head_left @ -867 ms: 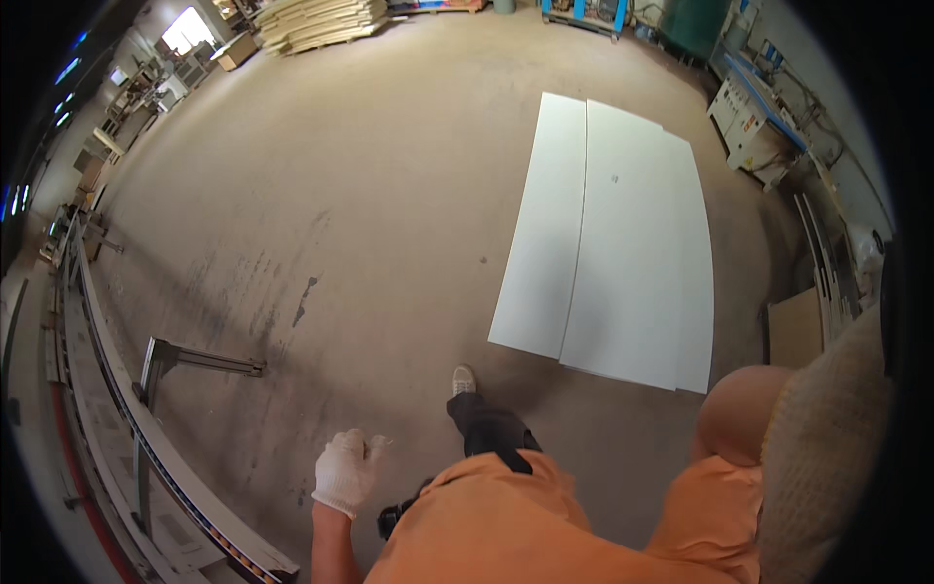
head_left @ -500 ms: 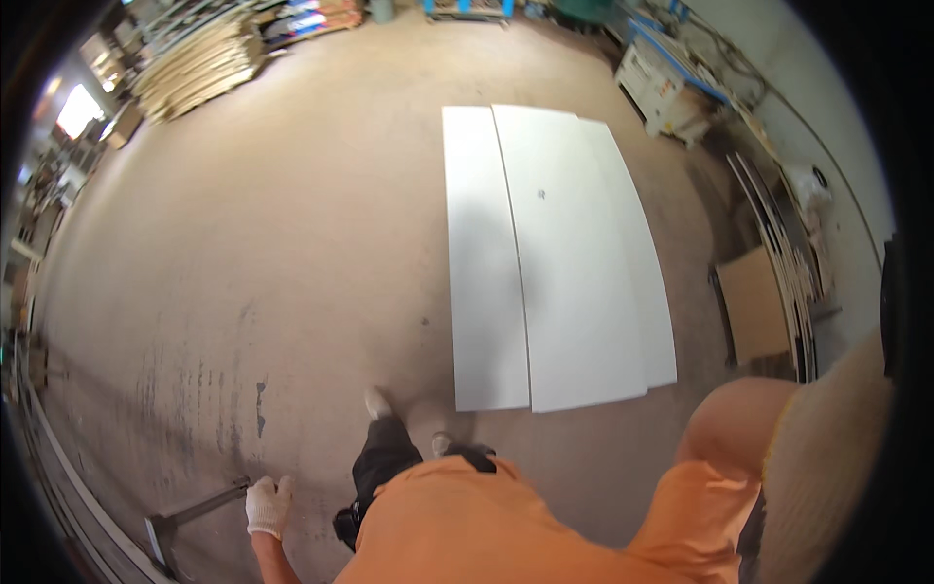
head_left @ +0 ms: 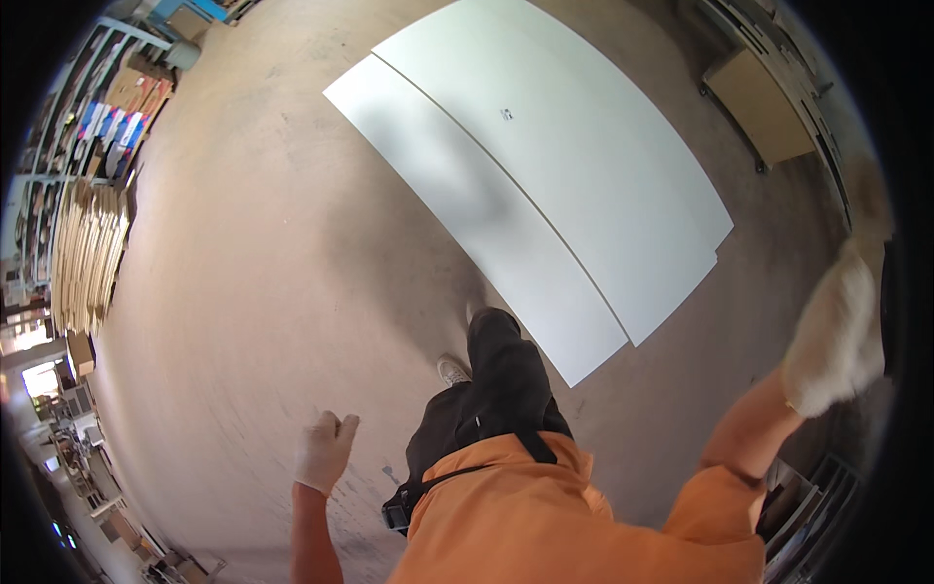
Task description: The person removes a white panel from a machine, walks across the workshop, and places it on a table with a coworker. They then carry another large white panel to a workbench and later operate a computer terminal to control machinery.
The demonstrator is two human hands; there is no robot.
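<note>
Both my hands wear pale knit gloves. My left hand (head_left: 327, 453) hangs low beside my body with thumb and fingers a little apart and nothing in it. My right hand (head_left: 833, 336) is raised out at the right rim, smeared by motion, so its fingers cannot be made out. Large white panels lie flat on the floor ahead of me: a narrow panel (head_left: 438, 185) on the near left side and a wider panel (head_left: 574, 146) beside it. Neither hand touches them. My feet stand close to the narrow panel's long edge.
A wheeled cart with a brown board (head_left: 764, 107) stands at the upper right. Along the left are a stack of flat cardboard (head_left: 88, 253), shelving and a grey bin (head_left: 182, 54). Boards (head_left: 803, 506) lean at the lower right.
My view has turned to the right, and the white panels now lie slanted and closer. My left hand is away from the grey metal bar it was beside. My right arm shows more fully.
</note>
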